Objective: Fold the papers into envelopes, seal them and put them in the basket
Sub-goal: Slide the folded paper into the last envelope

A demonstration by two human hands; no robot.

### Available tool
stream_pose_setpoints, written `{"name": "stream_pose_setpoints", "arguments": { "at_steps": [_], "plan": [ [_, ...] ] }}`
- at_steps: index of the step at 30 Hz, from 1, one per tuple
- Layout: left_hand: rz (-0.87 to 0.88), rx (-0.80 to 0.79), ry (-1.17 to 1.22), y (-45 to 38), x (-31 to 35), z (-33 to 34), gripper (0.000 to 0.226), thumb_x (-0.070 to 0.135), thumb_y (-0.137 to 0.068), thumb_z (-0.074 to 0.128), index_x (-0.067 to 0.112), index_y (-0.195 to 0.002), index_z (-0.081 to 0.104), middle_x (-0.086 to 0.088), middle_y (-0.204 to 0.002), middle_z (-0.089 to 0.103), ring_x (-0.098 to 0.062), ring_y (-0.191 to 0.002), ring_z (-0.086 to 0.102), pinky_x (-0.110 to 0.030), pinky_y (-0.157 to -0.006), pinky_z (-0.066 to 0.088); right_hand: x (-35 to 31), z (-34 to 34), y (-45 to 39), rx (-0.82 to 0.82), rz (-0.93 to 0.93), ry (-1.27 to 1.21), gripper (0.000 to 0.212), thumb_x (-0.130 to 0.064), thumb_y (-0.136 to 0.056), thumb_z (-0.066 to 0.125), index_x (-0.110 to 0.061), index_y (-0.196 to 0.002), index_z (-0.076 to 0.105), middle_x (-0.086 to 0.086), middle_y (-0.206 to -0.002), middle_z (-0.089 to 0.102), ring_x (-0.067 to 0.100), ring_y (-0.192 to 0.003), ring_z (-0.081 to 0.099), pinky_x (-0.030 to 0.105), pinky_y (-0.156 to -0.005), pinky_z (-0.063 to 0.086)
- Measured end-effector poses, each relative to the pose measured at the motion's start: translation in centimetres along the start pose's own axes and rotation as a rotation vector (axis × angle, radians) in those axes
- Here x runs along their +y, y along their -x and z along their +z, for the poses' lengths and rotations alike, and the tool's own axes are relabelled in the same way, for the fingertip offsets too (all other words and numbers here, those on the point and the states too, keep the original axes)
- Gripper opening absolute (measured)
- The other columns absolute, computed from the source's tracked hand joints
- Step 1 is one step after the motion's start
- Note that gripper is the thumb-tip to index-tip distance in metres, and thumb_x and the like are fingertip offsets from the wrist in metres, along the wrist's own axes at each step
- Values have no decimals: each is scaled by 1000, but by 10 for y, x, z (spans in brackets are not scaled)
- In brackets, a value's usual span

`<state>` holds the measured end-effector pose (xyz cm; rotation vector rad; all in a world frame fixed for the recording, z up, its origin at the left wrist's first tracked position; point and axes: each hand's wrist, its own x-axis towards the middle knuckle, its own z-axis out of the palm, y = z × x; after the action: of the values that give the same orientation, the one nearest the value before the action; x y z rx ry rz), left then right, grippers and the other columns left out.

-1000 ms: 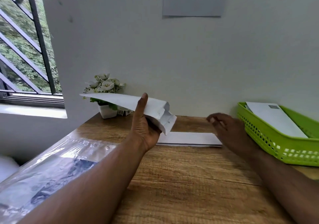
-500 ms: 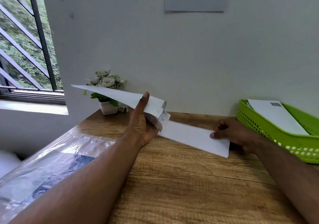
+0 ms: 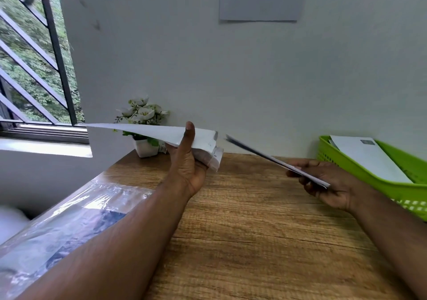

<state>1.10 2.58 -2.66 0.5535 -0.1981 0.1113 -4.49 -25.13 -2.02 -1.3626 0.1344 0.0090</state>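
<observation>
My left hand (image 3: 188, 163) grips a white envelope (image 3: 147, 132) held nearly flat above the wooden table, thumb on top and its flap end hanging open toward the right. My right hand (image 3: 328, 182) pinches a folded white paper (image 3: 272, 160), seen edge-on and tilted, its far end pointing up at the envelope's opening with a small gap between them. At the right stands a green basket (image 3: 369, 175) with a sealed white envelope (image 3: 367, 158) lying in it.
A small white pot of white flowers (image 3: 144, 126) sits at the back by the wall. A clear plastic-wrapped pack (image 3: 69, 221) lies along the table's left edge. A barred window is at the far left. The wooden table (image 3: 254, 242) stretches in front of me.
My right hand picked the folded paper up off the table and raised it, turning it edge-on toward the envelope's open end. The left hand lifted the envelope slightly.
</observation>
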Motion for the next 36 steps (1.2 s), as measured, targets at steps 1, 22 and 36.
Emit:
{"name": "stream_pose_setpoints", "arguments": {
  "at_steps": [1,22,36],
  "plan": [
    [2,8,6,-1,1,0,126,41,-41,96,14,-147,33,-20,-134,56,-31,-103,68,-54,-80,55,1,0,1,-10,25,17,18,6,-90,48,0,-89,65,19,-75,67,7,-38,51,12,-33,41],
    [-32,-52,-57,3,-1,-1,76,38,-77,72,10,-139,35,-11,-81,73,-25,-62,72,-42,-59,60,5,11,2,16,-43,240,15,4,-84,61,-7,-87,71,6,-71,67,13,-47,51,18,-33,41],
    [-188,-62,-130,12,-3,5,57,35,-71,73,13,-119,52,-12,-98,66,-28,-89,66,-45,-66,57,8,6,-3,-12,-29,328,17,2,-84,62,-7,-94,72,8,-78,67,13,-46,51,17,-32,39]
  ]
}}
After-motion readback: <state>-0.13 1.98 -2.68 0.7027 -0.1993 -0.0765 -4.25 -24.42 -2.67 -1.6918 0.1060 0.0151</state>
